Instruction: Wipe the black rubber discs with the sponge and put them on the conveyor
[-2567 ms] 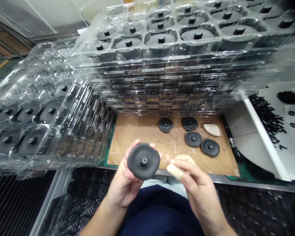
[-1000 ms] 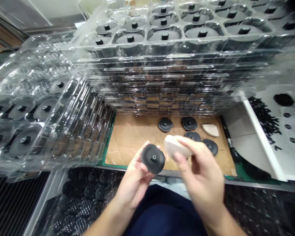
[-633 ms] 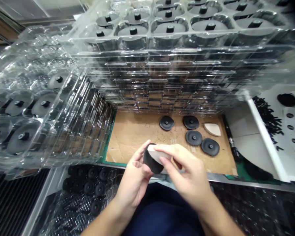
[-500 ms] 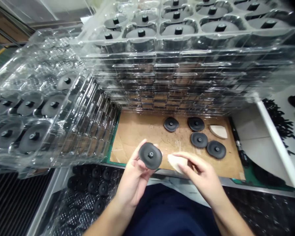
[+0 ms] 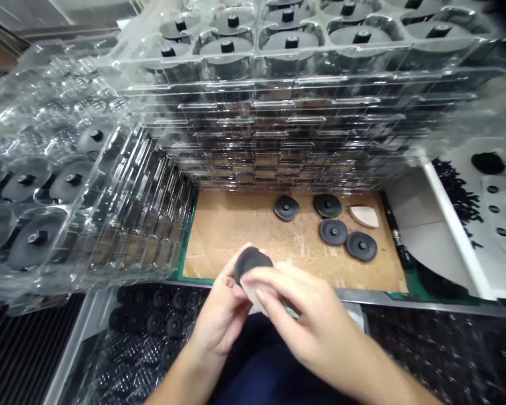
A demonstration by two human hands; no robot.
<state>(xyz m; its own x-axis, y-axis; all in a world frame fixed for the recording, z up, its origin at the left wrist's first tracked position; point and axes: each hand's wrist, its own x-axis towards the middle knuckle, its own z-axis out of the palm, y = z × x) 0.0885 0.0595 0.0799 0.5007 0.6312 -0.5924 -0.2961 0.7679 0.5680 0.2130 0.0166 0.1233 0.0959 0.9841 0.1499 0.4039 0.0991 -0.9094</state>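
My left hand (image 5: 219,315) grips a black round rubber disc (image 5: 249,261) by its edge, just in front of the cardboard sheet (image 5: 231,225). My right hand (image 5: 307,320) is closed on a pale wedge-shaped piece (image 5: 253,291) and presses it against the face of the disc, hiding most of that face. Several more black discs (image 5: 333,230) lie on the cardboard, with a second pale wedge (image 5: 364,216) beside them.
A tall stack of clear plastic trays (image 5: 303,107) holding black discs stands behind the cardboard. A lower tray stack (image 5: 59,191) sits at left. A bin of black discs (image 5: 152,323) lies below left. A white tray (image 5: 468,225) with small black parts is at right.
The right hand has swept the pale wedge from beside the disc onto its face, covering it. The left hand keeps hold of the disc.
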